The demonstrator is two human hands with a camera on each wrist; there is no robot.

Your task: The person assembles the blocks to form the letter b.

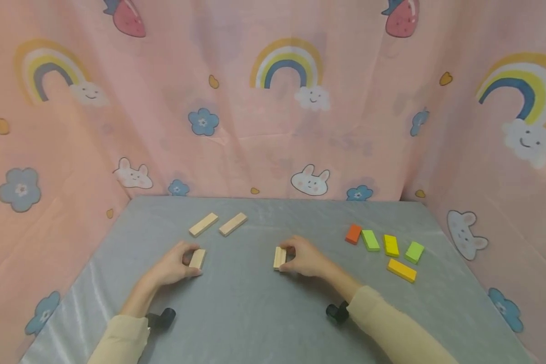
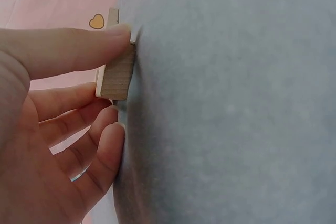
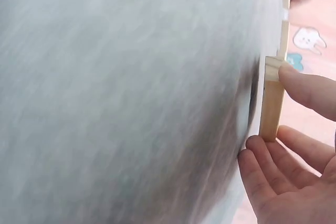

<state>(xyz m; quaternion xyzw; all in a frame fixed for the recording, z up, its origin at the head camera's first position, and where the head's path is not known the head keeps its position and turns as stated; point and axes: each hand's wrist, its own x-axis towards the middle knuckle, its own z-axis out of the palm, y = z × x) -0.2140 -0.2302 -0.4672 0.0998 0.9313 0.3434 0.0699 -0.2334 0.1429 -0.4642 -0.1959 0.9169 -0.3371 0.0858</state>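
Observation:
My left hand [image 1: 174,264] pinches a plain wooden block [image 1: 197,259] by its two ends, between thumb and fingers, close over the grey cloth. In the left wrist view that block [image 2: 117,77] shows a side face next to the thumb. Further right, my right hand [image 1: 307,258] holds another plain wooden block [image 1: 278,258] in the same way, its length running away from me. The right wrist view shows this block [image 3: 272,106] tilted between thumb and fingertips, low by the cloth. Behind the left hand lie two more wooden blocks, one at left [image 1: 203,224] and one at right [image 1: 233,224].
On the right of the grey cloth-covered table [image 1: 245,313] lie several coloured blocks: a red one [image 1: 353,234], a green one [image 1: 370,240], a yellow one [image 1: 391,245], another green one [image 1: 414,252] and an orange-yellow one [image 1: 402,270]. A pink patterned curtain [image 1: 255,146] surrounds the table.

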